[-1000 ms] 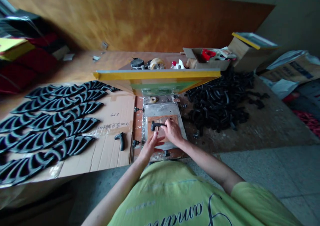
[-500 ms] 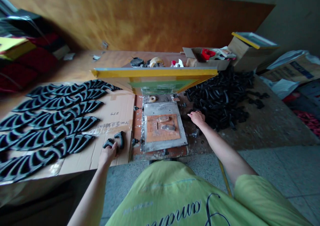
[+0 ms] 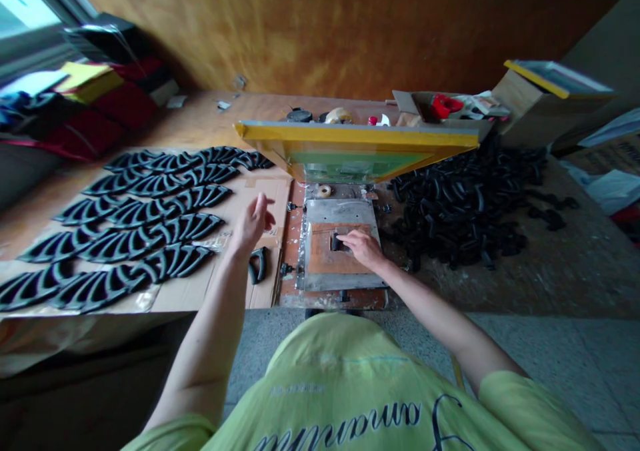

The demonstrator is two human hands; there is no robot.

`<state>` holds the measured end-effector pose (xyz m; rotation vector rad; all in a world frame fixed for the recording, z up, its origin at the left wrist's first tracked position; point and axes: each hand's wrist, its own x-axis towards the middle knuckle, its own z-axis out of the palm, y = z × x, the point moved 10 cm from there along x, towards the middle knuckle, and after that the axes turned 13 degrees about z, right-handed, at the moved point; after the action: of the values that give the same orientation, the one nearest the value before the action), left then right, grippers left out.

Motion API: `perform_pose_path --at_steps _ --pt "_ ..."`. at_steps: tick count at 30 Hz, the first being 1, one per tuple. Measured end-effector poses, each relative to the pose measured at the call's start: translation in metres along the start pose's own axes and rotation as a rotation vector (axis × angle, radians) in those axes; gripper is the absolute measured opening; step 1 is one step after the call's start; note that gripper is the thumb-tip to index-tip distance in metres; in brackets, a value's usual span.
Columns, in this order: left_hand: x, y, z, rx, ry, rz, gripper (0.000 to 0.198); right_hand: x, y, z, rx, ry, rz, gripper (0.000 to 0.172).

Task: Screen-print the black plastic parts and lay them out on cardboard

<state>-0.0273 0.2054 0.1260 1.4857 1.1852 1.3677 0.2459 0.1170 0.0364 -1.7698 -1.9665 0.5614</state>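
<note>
My right hand (image 3: 364,248) pinches a small black plastic handle (image 3: 335,241) over the block in the middle of the orange-brown board (image 3: 320,262). That board lies on a grey metal plate (image 3: 320,282). My left hand (image 3: 254,223) hovers over the cardboard sheet (image 3: 233,201), its fingers raised and apart, holding nothing. Below it, near the sheet's right edge, lies a pair of curved black handles (image 3: 258,265). Behind the plate a yellow-edged screen frame (image 3: 357,138) stands tilted up.
Rows of black handles (image 3: 145,224) cover the cardboard at left. A heap of loose black handles (image 3: 450,204) lies at right. Behind the frame are a tape roll (image 3: 339,116) and an open carton (image 3: 413,108). Metal clamps (image 3: 287,269) stick out beside the plate.
My right hand has moved from the heap onto the board, bringing a black handle. My left hand has let go of the handle on the cardboard and risen away. The view has shifted left.
</note>
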Motion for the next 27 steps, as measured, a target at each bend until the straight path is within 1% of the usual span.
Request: perform_pose_path --at_steps 1,3,5,7,8,9,11,12,14,15,16,17,18,19,20,21,22,23,24,26,27 --pt "0.013 0.019 0.012 -0.031 0.005 0.041 0.053 0.001 -0.005 0.007 -0.086 0.000 -0.017 0.030" --pt "0.034 0.056 0.032 -0.126 0.035 0.122 0.059 0.002 -0.011 0.015 -0.227 0.018 -0.043 0.033" --pt "0.043 0.082 0.045 -0.190 0.041 0.164 0.060 0.000 -0.015 0.016 -0.299 0.031 -0.067 0.035" --pt "0.038 0.092 0.049 -0.192 0.030 0.165 0.062 -0.004 -0.016 0.013 -0.309 0.017 -0.092 0.036" --pt "0.030 0.092 0.047 -0.178 0.025 0.157 0.063 -0.006 -0.014 0.008 -0.291 0.004 -0.093 0.036" --pt "0.018 0.089 0.043 -0.160 0.018 0.143 0.063 -0.007 -0.006 0.000 -0.256 0.004 -0.060 0.035" --pt "-0.012 0.074 0.035 -0.128 -0.013 0.084 0.063 -0.005 0.022 -0.028 -0.168 0.048 0.085 0.030" --pt "-0.029 0.061 0.033 -0.115 -0.040 0.032 0.063 -0.003 0.040 -0.045 -0.131 0.087 0.172 0.029" --pt "-0.065 0.028 0.031 -0.095 -0.099 -0.107 0.061 0.003 0.069 -0.081 -0.094 0.178 0.319 0.031" --pt "-0.081 0.008 0.032 -0.088 -0.124 -0.180 0.060 0.007 0.076 -0.097 -0.081 0.228 0.356 0.033" --pt "-0.097 -0.011 0.033 -0.084 -0.145 -0.247 0.061 0.014 0.075 -0.111 -0.067 0.274 0.357 0.033" --pt "-0.109 -0.031 0.036 -0.081 -0.160 -0.301 0.064 0.021 0.068 -0.121 -0.052 0.319 0.332 0.034" --pt "-0.119 -0.049 0.039 -0.075 -0.167 -0.338 0.069 0.030 0.054 -0.127 -0.047 0.351 0.277 0.040" --pt "-0.126 -0.065 0.041 -0.065 -0.170 -0.360 0.073 0.039 0.034 -0.127 -0.058 0.362 0.200 0.048" --pt "-0.131 -0.080 0.043 -0.046 -0.172 -0.371 0.076 0.048 0.012 -0.121 -0.093 0.344 0.113 0.057" --pt "-0.133 -0.093 0.044 -0.019 -0.172 -0.372 0.076 0.056 -0.010 -0.110 -0.148 0.299 0.035 0.061" --pt "-0.135 -0.103 0.045 0.010 -0.176 -0.368 0.075 0.063 -0.027 -0.095 -0.211 0.237 -0.019 0.057" --pt "-0.135 -0.111 0.046 0.034 -0.181 -0.361 0.073 0.067 -0.039 -0.078 -0.269 0.163 -0.051 0.048" --pt "-0.136 -0.118 0.046 0.050 -0.183 -0.357 0.071 0.069 -0.046 -0.061 -0.313 0.085 -0.063 0.036" --pt "-0.136 -0.126 0.045 0.065 -0.175 -0.352 0.068 0.063 -0.049 -0.035 -0.360 -0.035 -0.055 0.016" --pt "-0.136 -0.129 0.044 0.070 -0.170 -0.350 0.067 0.056 -0.048 -0.027 -0.366 -0.070 -0.051 0.012"
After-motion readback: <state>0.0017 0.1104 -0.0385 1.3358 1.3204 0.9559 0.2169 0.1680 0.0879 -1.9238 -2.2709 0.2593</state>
